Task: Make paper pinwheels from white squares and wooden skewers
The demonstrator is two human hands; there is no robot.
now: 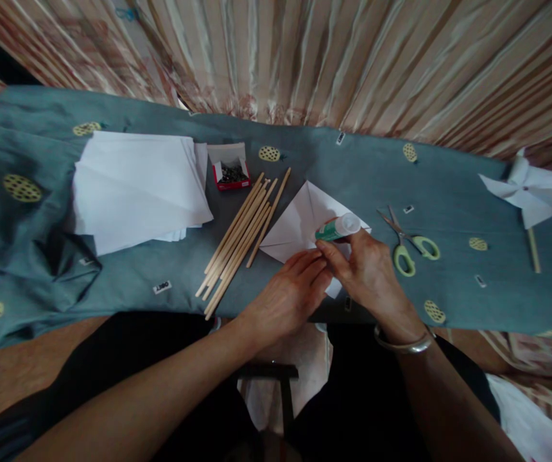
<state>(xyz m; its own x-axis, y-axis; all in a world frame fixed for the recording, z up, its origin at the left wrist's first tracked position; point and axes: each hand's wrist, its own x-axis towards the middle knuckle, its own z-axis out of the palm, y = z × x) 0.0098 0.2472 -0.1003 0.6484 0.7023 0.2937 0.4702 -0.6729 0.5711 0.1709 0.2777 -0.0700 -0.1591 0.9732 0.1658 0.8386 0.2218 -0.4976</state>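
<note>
White paper (285, 224) with crease lines, its top corner pointing away from me, lies on the cloth in front of me. My right hand (370, 266) grips a glue stick (336, 227) with a green label and a whitish end, held tilted low over the paper. The tip of the glue stick is hidden by my fingers. My left hand (295, 285) rests at the paper's near side, bent fingers together on it and touching my right hand; its thumb is hidden. Just right of my right hand lie scissors (404, 240) with light green handles, blades apart.
Several wooden sticks (240, 240) lie left of the paper. Behind them stands an opened red box (232, 174) of small dark metal pieces. A paper stack (141, 189) is at left, a finished pinwheel (526, 189) at far right. Curtains (280, 58) hang behind the cloth-covered table (136, 282).
</note>
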